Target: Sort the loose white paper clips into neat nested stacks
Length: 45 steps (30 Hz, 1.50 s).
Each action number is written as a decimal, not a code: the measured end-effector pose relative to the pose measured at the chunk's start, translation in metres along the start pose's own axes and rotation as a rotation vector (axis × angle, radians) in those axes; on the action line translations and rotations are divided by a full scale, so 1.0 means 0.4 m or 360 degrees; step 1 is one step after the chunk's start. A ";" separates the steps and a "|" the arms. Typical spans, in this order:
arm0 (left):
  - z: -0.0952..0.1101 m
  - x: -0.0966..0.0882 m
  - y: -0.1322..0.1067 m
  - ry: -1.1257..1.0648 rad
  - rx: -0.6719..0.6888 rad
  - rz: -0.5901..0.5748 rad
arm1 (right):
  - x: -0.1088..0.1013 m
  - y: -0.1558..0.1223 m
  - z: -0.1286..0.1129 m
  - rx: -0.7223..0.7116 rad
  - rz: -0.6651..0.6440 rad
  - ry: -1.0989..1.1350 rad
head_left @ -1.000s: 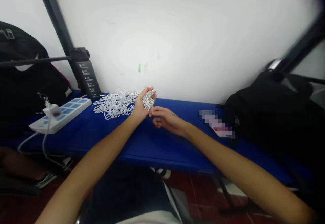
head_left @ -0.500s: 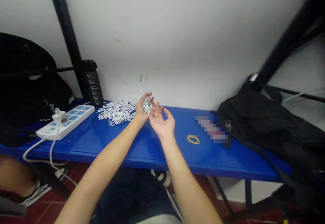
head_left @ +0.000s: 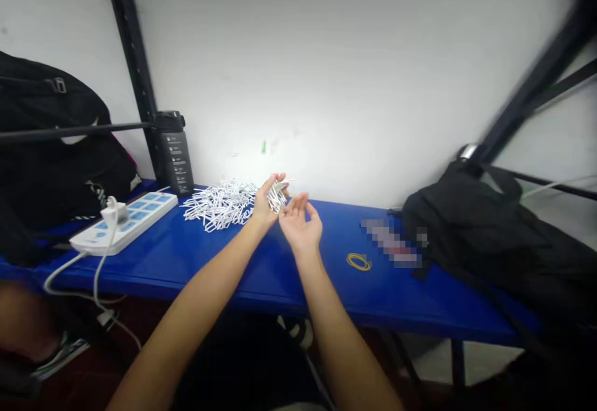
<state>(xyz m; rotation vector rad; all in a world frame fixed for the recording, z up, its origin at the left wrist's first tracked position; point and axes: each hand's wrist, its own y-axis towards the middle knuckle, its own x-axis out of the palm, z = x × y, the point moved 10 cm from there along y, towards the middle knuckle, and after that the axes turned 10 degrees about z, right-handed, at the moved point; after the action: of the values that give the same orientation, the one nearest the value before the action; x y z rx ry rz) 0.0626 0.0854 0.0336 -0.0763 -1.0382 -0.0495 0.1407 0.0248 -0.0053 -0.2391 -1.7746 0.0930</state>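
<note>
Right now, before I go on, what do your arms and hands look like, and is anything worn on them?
The left hand and right hand are bare, with no gloves. The left forearm and right forearm are bare too: no sleeve, watch, band, cable or marking shows on either.

The head-worn camera faces forward and down, across a blue bench [head_left: 396,299] toward a white wall [head_left: 326,75].
</note>
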 end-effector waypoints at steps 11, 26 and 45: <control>-0.009 -0.001 -0.004 0.0101 -0.0057 -0.0105 | 0.042 0.019 0.014 -0.0182 0.0015 -0.0346; 0.007 0.011 0.012 0.0348 0.0250 -0.0214 | 0.075 -0.018 -0.094 -0.0954 0.0001 -0.0983; -0.025 0.025 0.008 0.0965 0.0372 -0.0414 | 0.044 -0.026 -0.158 -0.1145 0.0095 -0.1273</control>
<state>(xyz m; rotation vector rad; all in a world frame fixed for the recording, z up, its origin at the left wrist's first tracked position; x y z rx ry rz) 0.0763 0.0879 0.0372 0.2737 -0.4364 -0.1755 0.1977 0.0141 0.0272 -0.8640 -2.5436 -0.4816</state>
